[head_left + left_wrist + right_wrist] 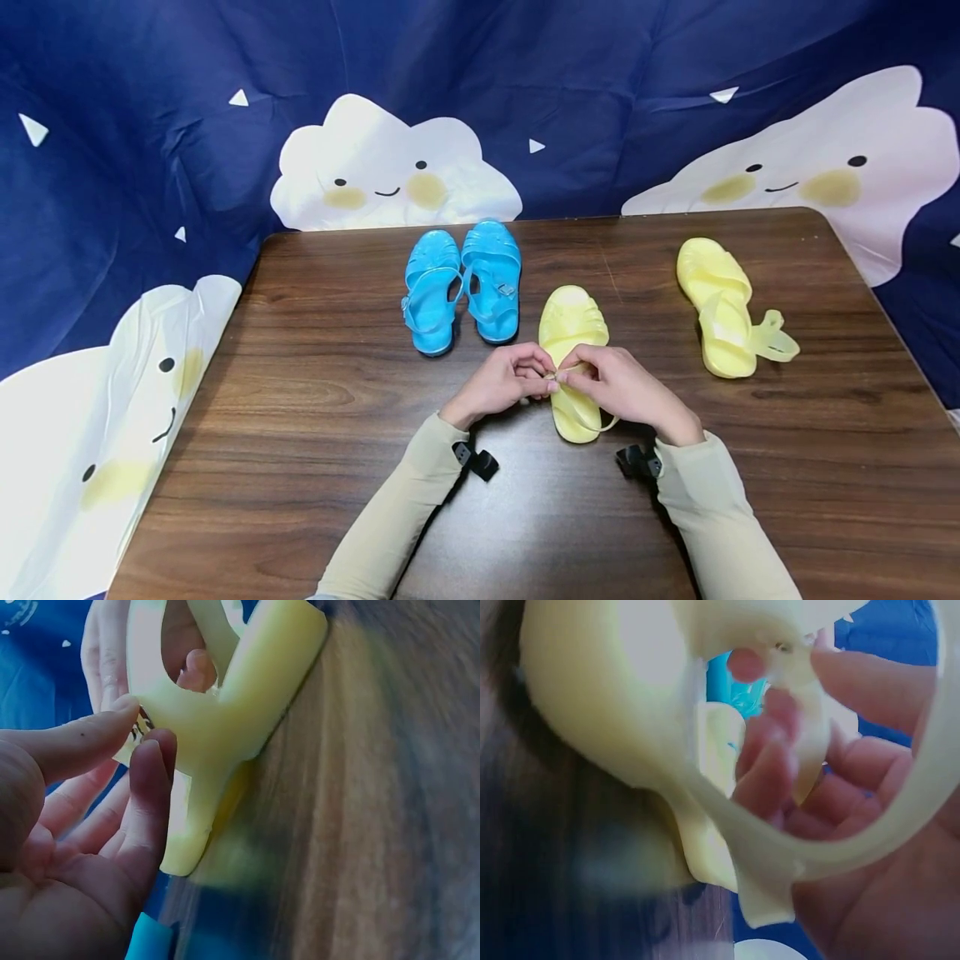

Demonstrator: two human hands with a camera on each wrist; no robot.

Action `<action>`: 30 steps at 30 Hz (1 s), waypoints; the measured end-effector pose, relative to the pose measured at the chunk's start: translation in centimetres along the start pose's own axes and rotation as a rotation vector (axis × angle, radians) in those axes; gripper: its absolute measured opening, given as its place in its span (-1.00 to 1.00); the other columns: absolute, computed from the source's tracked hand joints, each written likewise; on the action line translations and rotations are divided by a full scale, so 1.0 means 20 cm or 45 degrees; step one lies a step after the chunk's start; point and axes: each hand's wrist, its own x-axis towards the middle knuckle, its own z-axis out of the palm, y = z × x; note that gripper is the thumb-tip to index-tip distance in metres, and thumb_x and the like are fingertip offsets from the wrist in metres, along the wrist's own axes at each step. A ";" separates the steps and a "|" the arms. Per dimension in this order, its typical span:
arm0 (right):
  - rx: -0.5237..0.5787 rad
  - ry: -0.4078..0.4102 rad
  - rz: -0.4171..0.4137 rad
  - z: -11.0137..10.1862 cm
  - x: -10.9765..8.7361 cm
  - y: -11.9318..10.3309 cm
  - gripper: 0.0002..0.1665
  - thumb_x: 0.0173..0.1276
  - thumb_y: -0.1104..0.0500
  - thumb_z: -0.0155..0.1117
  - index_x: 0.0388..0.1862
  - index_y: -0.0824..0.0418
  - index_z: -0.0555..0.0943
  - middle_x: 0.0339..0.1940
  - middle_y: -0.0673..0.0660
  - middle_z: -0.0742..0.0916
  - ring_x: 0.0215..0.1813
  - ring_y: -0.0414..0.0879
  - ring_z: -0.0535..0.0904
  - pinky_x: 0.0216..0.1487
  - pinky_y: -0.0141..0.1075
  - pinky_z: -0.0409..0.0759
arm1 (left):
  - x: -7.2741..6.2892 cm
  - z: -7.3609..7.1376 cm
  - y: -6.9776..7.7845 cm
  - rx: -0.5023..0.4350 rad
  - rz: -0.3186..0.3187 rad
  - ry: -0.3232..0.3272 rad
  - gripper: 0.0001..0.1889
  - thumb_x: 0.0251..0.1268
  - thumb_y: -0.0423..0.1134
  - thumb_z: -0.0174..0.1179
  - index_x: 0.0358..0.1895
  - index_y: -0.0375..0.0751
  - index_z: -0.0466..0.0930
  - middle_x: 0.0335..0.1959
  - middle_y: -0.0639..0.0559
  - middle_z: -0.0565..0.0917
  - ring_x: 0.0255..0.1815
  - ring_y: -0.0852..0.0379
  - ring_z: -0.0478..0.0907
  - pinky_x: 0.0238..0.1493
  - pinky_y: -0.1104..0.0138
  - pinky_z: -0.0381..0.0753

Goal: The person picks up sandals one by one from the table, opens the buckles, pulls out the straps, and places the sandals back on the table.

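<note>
A yellow jelly sandal (572,321) lies on the table with its toe pointing away, between my two hands. My left hand (498,382) pinches a small metal buckle (142,722) at the sandal's left side, thumb against forefinger. From the other side, my right hand (626,387) pinches the ankle strap (810,853) near that buckle. The strap loops around the heel opening, and its rear part bows out beside the right palm (877,900). Fingertips of both hands meet over the sandal, partly hiding the strap end.
Two blue sandals (432,287) stand side by side behind my left hand. The other yellow sandal (712,275) lies farther right, its loose strap (776,337) spread sideways. Behind the wooden table (300,375) hangs a dark blue cloth (570,75) with cloud prints.
</note>
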 end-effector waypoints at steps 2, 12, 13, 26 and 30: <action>0.029 -0.013 0.035 -0.01 0.00 0.00 -0.95 0.34 0.17 0.27 -0.28 0.11 0.65 -0.50 -0.07 0.65 -0.45 -0.30 0.47 -0.41 -0.42 0.46 | 0.00 0.00 0.00 0.036 0.010 0.015 -0.83 0.17 -0.39 0.33 -0.20 -0.31 0.59 -0.40 -0.07 0.68 -0.48 0.13 0.61 -0.39 0.27 0.64; 0.276 -0.101 0.155 -0.02 0.01 -0.01 -0.86 0.32 0.27 0.23 -0.18 0.30 0.56 -0.39 0.16 0.75 -0.45 -0.15 0.67 -0.43 -0.32 0.64 | 0.00 0.00 0.00 0.159 0.087 0.042 -0.86 0.14 -0.35 0.37 -0.25 -0.24 0.64 -0.38 -0.15 0.72 -0.46 0.03 0.65 -0.33 0.15 0.69; 0.304 -0.107 0.176 -0.01 0.01 -0.01 -0.86 0.32 0.27 0.22 -0.18 0.31 0.55 -0.43 0.16 0.75 -0.48 -0.14 0.67 -0.45 -0.31 0.64 | 0.00 0.00 0.00 0.157 0.091 0.043 -0.86 0.14 -0.35 0.37 -0.25 -0.25 0.64 -0.38 -0.16 0.72 -0.45 -0.01 0.66 -0.33 0.13 0.69; 0.231 -0.066 0.237 -0.02 0.01 -0.04 -0.87 0.31 0.22 0.22 -0.23 0.23 0.66 -0.27 0.12 0.73 -0.32 -0.19 0.56 -0.31 -0.37 0.54 | 0.00 -0.01 -0.01 0.231 0.138 0.019 -0.93 0.28 -0.32 0.25 -0.23 -0.20 0.66 -0.41 -0.12 0.74 -0.45 -0.05 0.69 -0.43 0.12 0.66; 0.275 -0.080 0.270 -0.01 0.01 -0.03 -0.86 0.31 0.22 0.22 -0.22 0.23 0.67 -0.40 0.09 0.70 -0.47 -0.22 0.48 -0.44 -0.38 0.48 | -0.01 -0.02 -0.01 0.361 0.236 0.017 -0.93 0.33 -0.29 0.21 -0.22 -0.16 0.68 -0.46 -0.06 0.73 -0.48 0.10 0.67 -0.42 0.24 0.67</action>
